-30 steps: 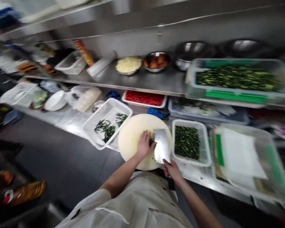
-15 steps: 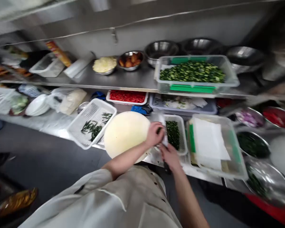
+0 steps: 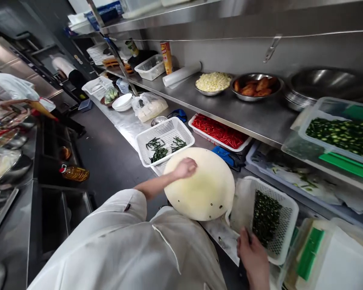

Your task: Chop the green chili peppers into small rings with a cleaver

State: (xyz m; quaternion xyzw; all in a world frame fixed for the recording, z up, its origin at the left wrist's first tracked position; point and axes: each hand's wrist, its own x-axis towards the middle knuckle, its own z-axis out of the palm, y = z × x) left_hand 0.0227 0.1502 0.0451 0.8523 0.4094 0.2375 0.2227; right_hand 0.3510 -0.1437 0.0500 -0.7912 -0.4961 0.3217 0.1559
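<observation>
My right hand (image 3: pixel 251 251) grips the dark handle of a cleaver (image 3: pixel 242 201). Its broad blade stands beside the round cutting board (image 3: pixel 213 173), over the near edge of a white perforated basket (image 3: pixel 286 229) holding chopped dark green pieces (image 3: pixel 266 217). My left hand (image 3: pixel 186 167) is above the board's left part, fingers curled in, with nothing visible in them. A few green bits lie on the board's near edge. Left of the board, another white basket (image 3: pixel 142 151) contains whole green chili peppers (image 3: pixel 159 152).
Behind the board stands a tray of red chilies (image 3: pixel 219 131). The shelf holds a bowl of chopped pale food (image 3: pixel 213 82), a bowl of browned pieces (image 3: pixel 255 86) and a tub of chopped greens (image 3: pixel 345 135). Another person (image 3: pixel 18 86) is at the far left. An oil bottle (image 3: pixel 75 173) is at left.
My left hand has left the blade and moved left over the board. My right hand still holds the cleaver, lowered beside the basket. The view has swung left.
</observation>
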